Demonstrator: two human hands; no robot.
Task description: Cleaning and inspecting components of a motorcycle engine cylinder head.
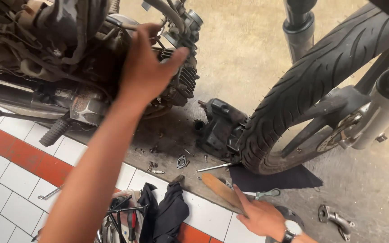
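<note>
- Left hand [147,67] spread flat, fingers apart, pressed on the motorcycle engine [176,85] at 11 o'clock; clamped on nothing.
- Right hand [260,216] at 5 o'clock, fingers together, resting on a wooden handle [219,189]; cannot tell if it grips it.
- Removed engine part [221,130] lies on the floor against the front tyre [302,90].
- Risk, judged: small bolts [154,167] and a screwdriver [214,167] lie loose near the hands; a sweep could scatter them.
- Risk, judged: leaning weight could slip off oily fins.
</note>
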